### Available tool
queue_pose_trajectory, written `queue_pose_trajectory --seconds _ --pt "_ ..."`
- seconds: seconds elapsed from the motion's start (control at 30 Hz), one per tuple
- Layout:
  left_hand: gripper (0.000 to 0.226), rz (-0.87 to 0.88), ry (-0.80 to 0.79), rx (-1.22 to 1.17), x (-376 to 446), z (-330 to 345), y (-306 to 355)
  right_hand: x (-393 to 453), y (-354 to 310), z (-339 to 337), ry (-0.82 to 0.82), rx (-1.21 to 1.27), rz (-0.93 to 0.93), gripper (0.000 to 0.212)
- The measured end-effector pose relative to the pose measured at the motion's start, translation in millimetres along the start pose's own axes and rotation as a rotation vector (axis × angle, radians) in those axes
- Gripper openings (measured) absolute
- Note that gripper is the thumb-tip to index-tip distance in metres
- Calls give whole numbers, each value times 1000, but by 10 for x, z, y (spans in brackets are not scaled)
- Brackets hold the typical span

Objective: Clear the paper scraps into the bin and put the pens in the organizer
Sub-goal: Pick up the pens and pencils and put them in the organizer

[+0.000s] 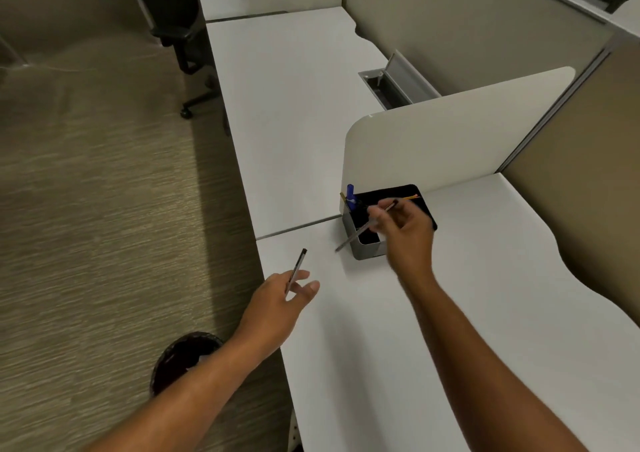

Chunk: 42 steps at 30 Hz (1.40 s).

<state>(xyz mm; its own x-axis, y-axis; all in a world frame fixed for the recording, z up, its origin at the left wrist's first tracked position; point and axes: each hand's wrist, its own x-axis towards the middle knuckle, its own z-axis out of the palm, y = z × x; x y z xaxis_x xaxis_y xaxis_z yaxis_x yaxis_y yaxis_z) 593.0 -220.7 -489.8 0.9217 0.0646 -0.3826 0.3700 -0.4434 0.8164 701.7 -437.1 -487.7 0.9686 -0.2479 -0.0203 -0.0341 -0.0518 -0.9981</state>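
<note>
Pinching a pen [367,225] over the organizer [369,245], right hand [408,233]; left hand [277,299] gripping another pen [296,269].

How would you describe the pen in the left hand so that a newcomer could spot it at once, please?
Start at the white desk and find its left front edge, above the round dark bin on the carpet. There the left hand pinches a slim pen pointing away. Unlike the pen in the right hand, it is well short of the organizer.
</note>
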Motion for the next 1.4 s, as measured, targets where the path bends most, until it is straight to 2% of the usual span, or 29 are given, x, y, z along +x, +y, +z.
queue_pose_trajectory --seconds 0.07,0.17,0.4,0.6,0.67,0.73,0.83,0.9,1.0,1.13,1.27,1.4 --pt "32 -32 19 -54 -4 -26 -38 249 4 8 86 -111 -77 4" --pt "25 -53 33 -67 -26 -41 -112 540 97 100 82 -248 -116 6" --pt "25 -101 38 -85 -55 -106 -253 833 483 329 -114 -555 -110 8" --pt "27 -124 26 -126 -55 -101 -229 884 669 391 -270 -642 7 15" --pt "27 -94 31 -128 -19 -78 -180 864 636 388 -247 -608 15 23" --pt "27 -73 30 -144 22 -64 -95 791 536 375 -157 -549 -20 26" --pt "28 -42 29 -159 105 -61 65 507 314 394 -35 -436 -123 9" --pt "28 -23 35 -160 171 -57 175 221 192 408 -82 -369 -136 16" --pt "25 -3 38 -144 255 -46 299 -207 17 423 -283 -210 -40 27" --pt "31 19 17 -120 282 -10 413 -503 -167 470 -478 -84 53 29" --pt "42 47 -13 -68 249 41 437 -544 -238 500 -461 -169 -26 21" --pt "55 84 -41 0 220 29 359 -408 -239 426 -390 -80 -17 12"
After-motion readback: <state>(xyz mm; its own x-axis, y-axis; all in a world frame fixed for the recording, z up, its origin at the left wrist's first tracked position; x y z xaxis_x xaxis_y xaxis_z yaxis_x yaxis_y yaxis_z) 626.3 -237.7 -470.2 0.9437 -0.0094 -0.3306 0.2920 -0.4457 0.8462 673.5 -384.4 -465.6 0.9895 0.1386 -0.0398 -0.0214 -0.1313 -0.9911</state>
